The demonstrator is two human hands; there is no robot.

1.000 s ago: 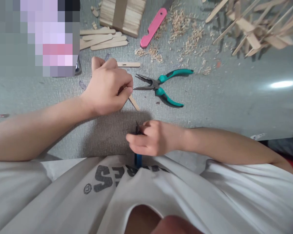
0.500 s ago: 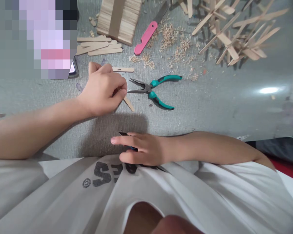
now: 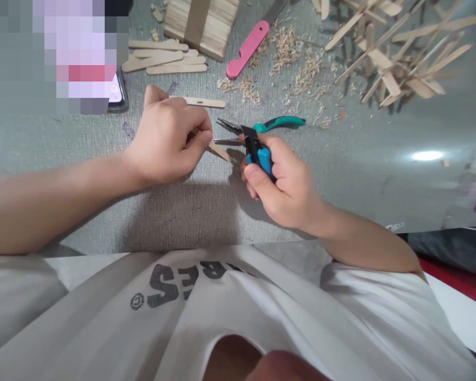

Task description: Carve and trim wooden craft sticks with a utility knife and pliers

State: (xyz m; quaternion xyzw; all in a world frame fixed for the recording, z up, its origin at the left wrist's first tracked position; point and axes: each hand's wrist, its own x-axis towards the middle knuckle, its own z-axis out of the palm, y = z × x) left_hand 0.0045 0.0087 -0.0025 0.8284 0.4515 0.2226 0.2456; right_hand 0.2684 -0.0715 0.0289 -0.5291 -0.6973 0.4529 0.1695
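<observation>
My left hand (image 3: 170, 140) is closed on a wooden craft stick (image 3: 221, 152), whose end sticks out past the thumb. Just beyond those fingers lies another craft stick (image 3: 206, 102) with a small dark slot in it. A blue and black utility knife (image 3: 261, 153) is gripped in my right hand (image 3: 287, 182), its black end pointing up and away from me; the blade edge is hard to make out. Partly behind that hand are needle-nose pliers (image 3: 280, 123) with teal handles, lying with jaws apart on the table.
Loose craft sticks (image 3: 176, 69) and a banded bundle of sticks (image 3: 214, 26) lie at the back, near a pink folding knife (image 3: 248, 50). Wood shavings (image 3: 285, 47) are scattered beside it. Structures of joined sticks (image 3: 384, 63) stand at back right. A phone (image 3: 118, 95) lies at left.
My right hand has come up from beside the shirt, carrying the utility knife to the pliers and near my left hand. The left hand keeps its hold on the craft stick. The view has shifted slightly.
</observation>
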